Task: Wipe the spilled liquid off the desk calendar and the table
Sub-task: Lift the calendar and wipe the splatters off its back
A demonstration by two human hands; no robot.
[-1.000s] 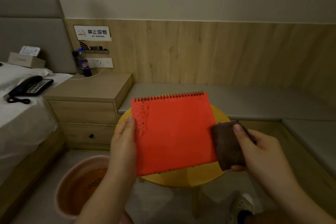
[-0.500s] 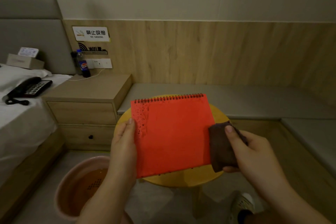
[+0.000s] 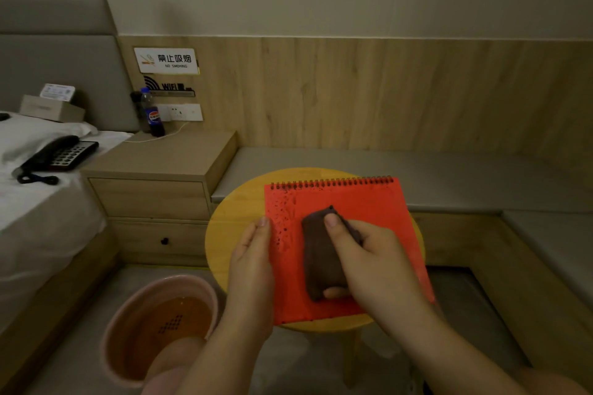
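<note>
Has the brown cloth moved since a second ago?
Yes. The brown cloth has slid left, from the red calendar's right edge to its middle, nearer the speckled left side.

On the wood wall panel we read a white sign (image 3: 166, 60): "禁止吸烟" with "NO SMOKING" beneath. Below it, a black "WIFI" plaque (image 3: 170, 87). The bottle (image 3: 153, 115) on the nightstand (image 3: 179, 154) carries a Pepsi logo. The card (image 3: 57, 92) on the box (image 3: 51, 109) is unreadable to us.
</note>
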